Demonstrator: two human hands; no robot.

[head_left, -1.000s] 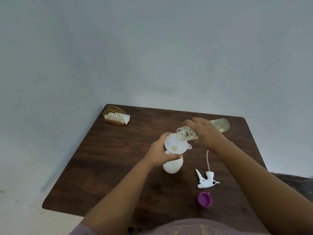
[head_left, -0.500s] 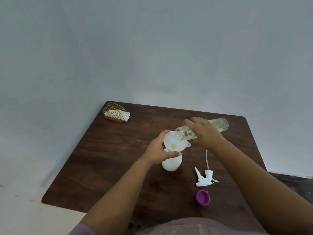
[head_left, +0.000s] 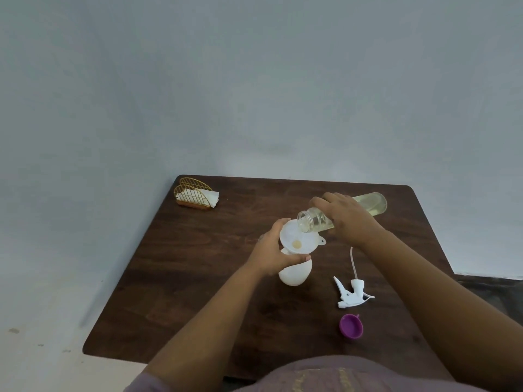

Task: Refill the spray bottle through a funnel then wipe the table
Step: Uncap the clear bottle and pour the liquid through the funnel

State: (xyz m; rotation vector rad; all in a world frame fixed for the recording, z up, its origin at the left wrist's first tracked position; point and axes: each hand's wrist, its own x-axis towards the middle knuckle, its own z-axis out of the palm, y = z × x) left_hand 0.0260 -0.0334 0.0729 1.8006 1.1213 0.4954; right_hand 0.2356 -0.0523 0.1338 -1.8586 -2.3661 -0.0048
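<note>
- Pouring slowly matters: the right hand (head_left: 349, 219) grips the tilted clear bottle (head_left: 368, 206), mouth over the funnel (head_left: 298, 240).
- The left hand's (head_left: 273, 257) fingers wrap the funnel and white spray bottle (head_left: 295, 274) mid-table (head_left: 198, 278); steadying both should prevent spills.

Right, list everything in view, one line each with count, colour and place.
table: one, dark brown wood, fills the lower view
napkin holder: one, gold wire with white napkins, far left corner
funnel: one, white, seated in the spray bottle's neck
spray bottle: one, white, centre of table
clear bottle: one, pale yellow liquid inside, tipped over the funnel
spray head: one, white, lying right of the spray bottle
cap: one, purple, nearest the person
left hand: steadies the funnel
right hand: holds the clear bottle
</note>
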